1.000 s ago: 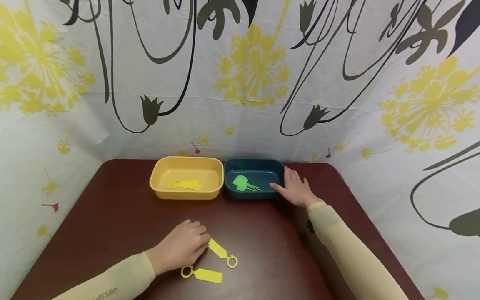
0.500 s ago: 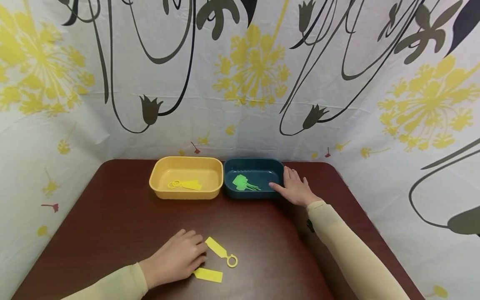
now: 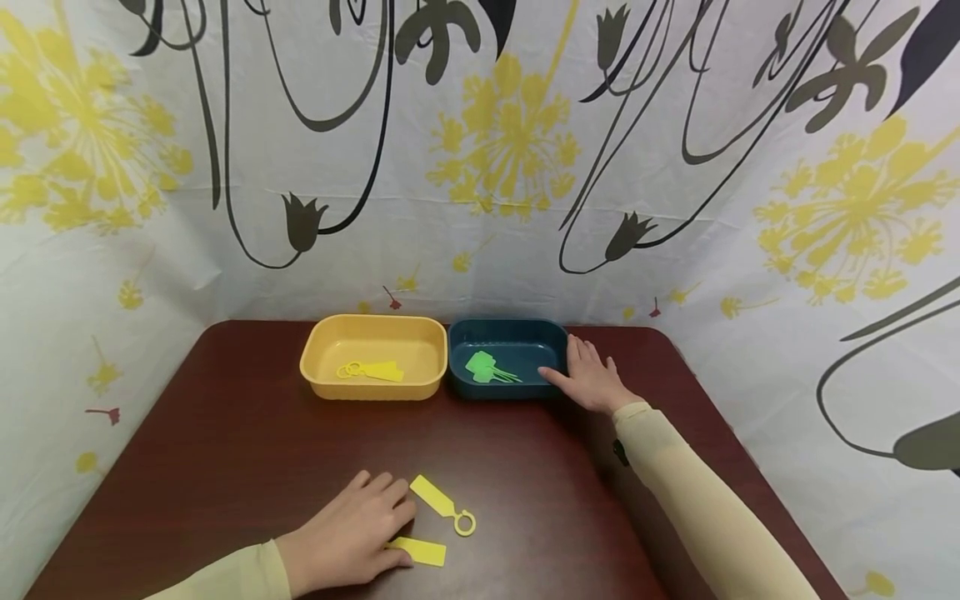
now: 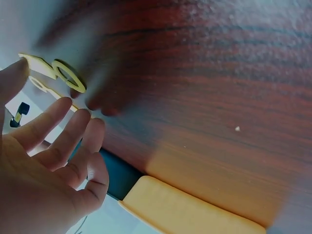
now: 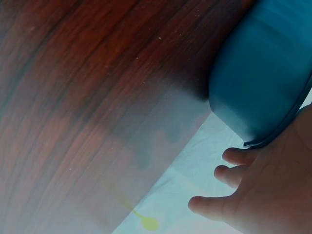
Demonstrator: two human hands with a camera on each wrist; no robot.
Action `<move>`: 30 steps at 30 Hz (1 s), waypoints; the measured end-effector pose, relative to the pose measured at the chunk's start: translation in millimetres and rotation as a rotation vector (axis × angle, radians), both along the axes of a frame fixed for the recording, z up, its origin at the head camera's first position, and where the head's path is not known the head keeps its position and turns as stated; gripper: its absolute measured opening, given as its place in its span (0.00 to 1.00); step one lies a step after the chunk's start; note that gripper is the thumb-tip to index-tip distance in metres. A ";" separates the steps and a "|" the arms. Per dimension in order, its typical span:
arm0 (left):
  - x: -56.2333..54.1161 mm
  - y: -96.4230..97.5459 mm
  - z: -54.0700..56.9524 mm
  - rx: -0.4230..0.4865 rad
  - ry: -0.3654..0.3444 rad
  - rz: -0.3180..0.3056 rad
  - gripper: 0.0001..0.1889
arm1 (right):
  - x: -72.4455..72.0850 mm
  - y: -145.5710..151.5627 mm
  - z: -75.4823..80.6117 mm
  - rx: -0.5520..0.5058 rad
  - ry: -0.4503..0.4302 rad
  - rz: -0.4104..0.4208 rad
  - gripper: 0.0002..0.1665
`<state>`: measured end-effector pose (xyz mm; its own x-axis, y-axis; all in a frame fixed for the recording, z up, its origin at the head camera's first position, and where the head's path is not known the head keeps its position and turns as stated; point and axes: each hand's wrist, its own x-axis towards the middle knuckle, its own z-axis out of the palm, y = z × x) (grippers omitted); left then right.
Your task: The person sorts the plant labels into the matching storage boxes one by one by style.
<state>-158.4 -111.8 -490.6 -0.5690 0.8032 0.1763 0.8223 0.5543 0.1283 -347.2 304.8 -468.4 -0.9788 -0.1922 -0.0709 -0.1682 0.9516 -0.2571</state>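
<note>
My left hand (image 3: 352,529) lies low over the table, its thumb at the near yellow ring tag (image 3: 423,552). That tag's ring end is hidden under the hand in the head view; in the left wrist view its ring (image 4: 69,75) shows between thumb and fingers, which are spread apart. Just beyond the fingertips lies a second yellow ring tag (image 3: 435,497), ring toward the right. My right hand (image 3: 592,379) rests on the right end of the dark blue tray (image 3: 510,390), thumb over the rim and fingers along the outside.
Several green tags (image 3: 487,367) lie in the blue tray. Touching its left side stands a yellow tray (image 3: 375,391) with yellow ring tags (image 3: 375,370) inside. A patterned cloth (image 3: 480,275) hangs behind the dark wooden table (image 3: 510,467).
My left hand has drawn back from the far yellow tag, moving left and nearer, onto the near tag's ring end. My right hand stays on the blue tray.
</note>
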 end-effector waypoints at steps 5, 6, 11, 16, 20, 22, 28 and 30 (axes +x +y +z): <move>0.4 -0.5 -2.6 0.004 0.043 -0.014 0.17 | 0.1 -0.1 -0.6 -0.009 -0.008 -0.008 0.69; 0.5 -0.3 -3.2 0.005 0.051 -0.014 0.16 | 0.3 -0.3 -0.4 -0.012 -0.008 -0.010 0.69; 0.5 0.0 -6.5 -0.002 0.062 -0.003 0.14 | -1.1 -0.4 -1.1 -0.008 0.002 -0.005 0.68; -0.4 0.9 -6.5 -0.012 0.039 0.011 0.12 | -1.0 -0.4 -1.6 -0.002 0.004 -0.003 0.68; 1.4 1.8 -5.1 0.006 0.014 0.027 0.11 | -0.5 -0.9 -1.9 -0.004 0.000 -0.002 0.68; 2.6 2.9 -4.3 0.026 -0.021 0.038 0.11 | -0.2 -1.0 -1.7 -0.011 -0.004 -0.004 0.69; 1.5 10.3 -2.7 0.035 -0.143 0.088 0.13 | 0.7 -0.1 -0.9 -0.011 -0.002 -0.008 0.68; -0.9 12.9 -2.4 0.018 -0.155 0.079 0.19 | 1.1 -0.5 -1.2 -0.014 -0.002 -0.007 0.67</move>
<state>-159.3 -98.9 -493.0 -0.6516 0.7525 0.0958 0.7460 0.6128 0.2609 -346.2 304.3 -469.6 -0.9801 -0.1859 -0.0699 -0.1608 0.9492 -0.2705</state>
